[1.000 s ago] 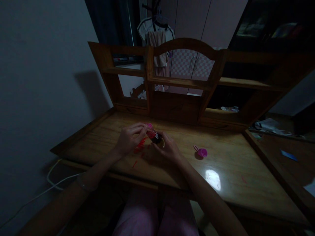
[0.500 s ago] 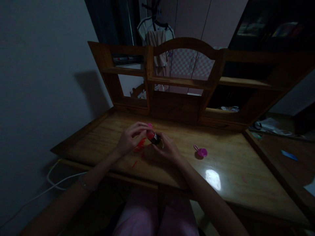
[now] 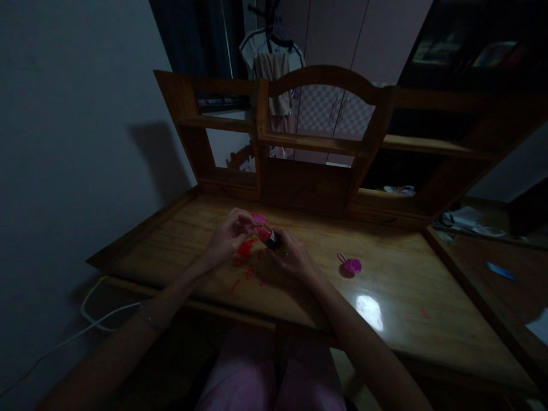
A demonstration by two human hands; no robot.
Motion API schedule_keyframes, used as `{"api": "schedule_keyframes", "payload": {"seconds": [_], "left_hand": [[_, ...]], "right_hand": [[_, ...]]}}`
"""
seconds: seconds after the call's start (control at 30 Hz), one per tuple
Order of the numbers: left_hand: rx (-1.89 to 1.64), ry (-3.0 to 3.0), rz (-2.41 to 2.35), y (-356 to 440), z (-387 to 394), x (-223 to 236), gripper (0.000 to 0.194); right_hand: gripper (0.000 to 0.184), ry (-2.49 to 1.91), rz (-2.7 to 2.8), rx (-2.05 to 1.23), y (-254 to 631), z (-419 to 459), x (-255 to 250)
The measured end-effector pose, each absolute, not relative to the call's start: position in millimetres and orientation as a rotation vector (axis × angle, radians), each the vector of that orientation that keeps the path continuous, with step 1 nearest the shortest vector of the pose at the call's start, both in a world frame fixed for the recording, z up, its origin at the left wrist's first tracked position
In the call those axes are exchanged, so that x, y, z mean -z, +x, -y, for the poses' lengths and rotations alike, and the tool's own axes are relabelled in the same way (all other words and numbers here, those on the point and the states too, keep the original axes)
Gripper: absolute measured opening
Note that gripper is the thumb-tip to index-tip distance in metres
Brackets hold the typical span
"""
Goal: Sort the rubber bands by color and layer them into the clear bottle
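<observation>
My right hand [image 3: 295, 254] is wrapped round a small bottle [image 3: 270, 240] with a dark label, tilted with its red-filled end toward the left. My left hand [image 3: 233, 231] is at that end, fingers curled in a pinch around what looks like a thin red strip; the fingertips are partly blurred. Below the hands a small heap of red strips [image 3: 245, 250] lies on the wooden desk [image 3: 184, 228], with several loose pieces nearer me. Just behind the bottle is a pink object [image 3: 258, 218], partly hidden by my left hand.
A small purple cup with a loop handle [image 3: 353, 265] lies on the desk to the right. A wooden shelf unit [image 3: 314, 142] rises along the back edge. A white cable [image 3: 92, 319] hangs at the left, beside the wall. Farther right is another brown surface with a blue item [image 3: 500, 270].
My left hand's fingers have drawn back slightly from the bottle's end and curled into a pinch. More red pieces show on the desk below. The bottle stays in my right hand.
</observation>
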State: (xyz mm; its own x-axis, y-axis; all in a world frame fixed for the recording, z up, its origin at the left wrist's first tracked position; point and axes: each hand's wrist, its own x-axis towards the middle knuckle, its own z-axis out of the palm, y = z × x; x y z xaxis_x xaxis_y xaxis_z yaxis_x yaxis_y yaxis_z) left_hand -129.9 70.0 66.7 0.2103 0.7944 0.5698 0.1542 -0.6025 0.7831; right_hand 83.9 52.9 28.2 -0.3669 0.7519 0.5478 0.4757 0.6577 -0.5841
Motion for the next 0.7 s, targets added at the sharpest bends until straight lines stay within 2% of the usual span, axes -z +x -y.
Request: {"api": "schedule_keyframes", "payload": {"seconds": [0.17,0.33,0.43,0.53,0.63,0.7], "left_hand": [[-1.514,1.876,-0.902,-129.8,-71.7,-62.5,0.024],[-1.510,2.052,-1.236,-149.1,-56.6,-49.6,0.017],[-1.149,2.319,-1.326,-166.1,-25.2,-36.9,0.025],[-0.655,2.660,-1.197,-171.1,15.9,-25.8,0.045],[-0.512,2.807,-1.208,-156.8,51.2,-20.1,0.066],[-0.479,2.864,-1.163,-141.0,65.1,-18.9,0.070]], "right_hand": [[0.047,-0.939,2.053,-0.403,82.3,-52.0,-28.8],[0.046,-0.970,2.016,-0.317,83.9,-55.2,-25.9],[0.045,-1.024,1.950,-0.271,85.1,-57.6,-24.5],[0.044,-1.049,1.914,-0.262,84.1,-57.6,-24.6],[0.044,-1.030,1.910,-0.283,80.5,-55.4,-24.8],[0.044,-1.038,1.900,-0.293,77.9,-54.1,-24.6]]}}
